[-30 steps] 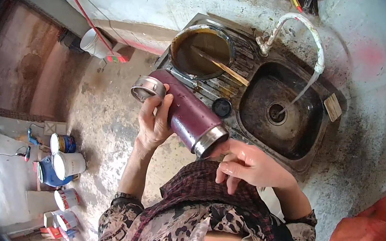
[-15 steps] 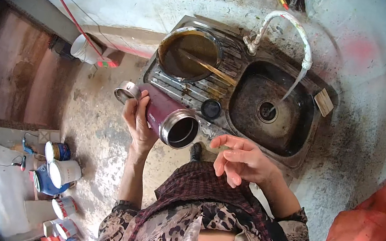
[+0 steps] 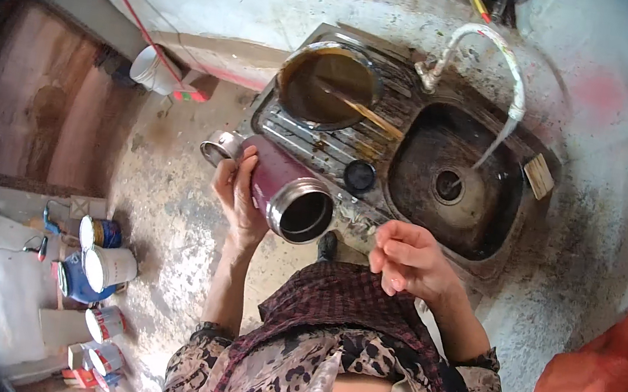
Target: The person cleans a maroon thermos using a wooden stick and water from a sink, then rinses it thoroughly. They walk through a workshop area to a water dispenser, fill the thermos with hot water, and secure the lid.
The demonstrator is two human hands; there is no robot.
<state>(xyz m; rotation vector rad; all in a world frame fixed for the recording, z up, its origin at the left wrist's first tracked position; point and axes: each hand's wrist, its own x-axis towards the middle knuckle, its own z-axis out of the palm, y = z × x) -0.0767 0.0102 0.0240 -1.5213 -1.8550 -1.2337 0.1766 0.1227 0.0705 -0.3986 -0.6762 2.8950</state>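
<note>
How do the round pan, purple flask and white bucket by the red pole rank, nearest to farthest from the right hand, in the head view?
1. Purple flask: in the left hand.
2. Round pan: up-left, on the drainboard.
3. White bucket: well to the left.

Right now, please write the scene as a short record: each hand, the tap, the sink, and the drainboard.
Left hand: grip on the purple flask, its mouth uncovered
Right hand: holds nothing visible, fingers partly bent, apart from the flask
Tap: water running
Sink: dark, stained, drain visible
Drainboard: bears a basin of dark liquid with a stick in it, and a round black piece
</note>
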